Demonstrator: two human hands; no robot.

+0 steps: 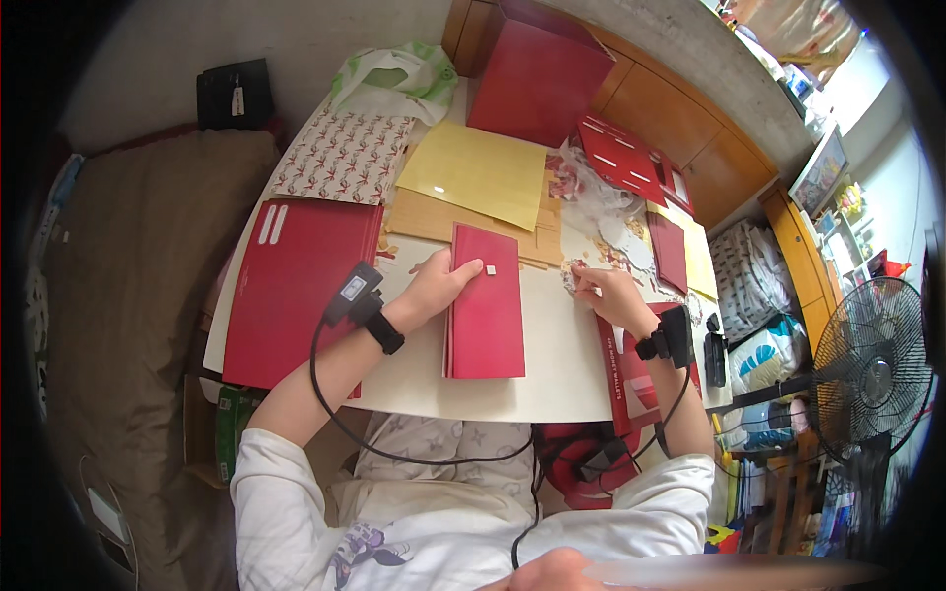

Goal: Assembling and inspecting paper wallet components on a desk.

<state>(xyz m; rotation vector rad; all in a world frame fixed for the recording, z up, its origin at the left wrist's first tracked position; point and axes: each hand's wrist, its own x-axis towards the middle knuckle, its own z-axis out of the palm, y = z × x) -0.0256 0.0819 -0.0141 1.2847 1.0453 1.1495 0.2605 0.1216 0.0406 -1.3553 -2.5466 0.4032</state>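
My left hand [439,286] is closed on the left edge of a red folded card folder [488,330], thumb on top and fingers underneath. A small white square [491,270] sits on the folder's front beside the thumb. To the right, my right hand [613,295] has thumb and fingertips pinched together above the table. At those fingertips is a small pale, patterned scrap [570,278], too small to name. Beneath my right wrist lies a red printed box [619,379]. Both wrists wear black straps with small devices and cables.
Red sheets [301,295] and patterned paper [345,153] cover the table's left. Yellow sheets [478,172] lie over brown card behind the folder. A large red box [540,79] stands at the back, near crumpled clear plastic [591,197]. A fan [875,369] stands right; another hand [552,571] shows below.
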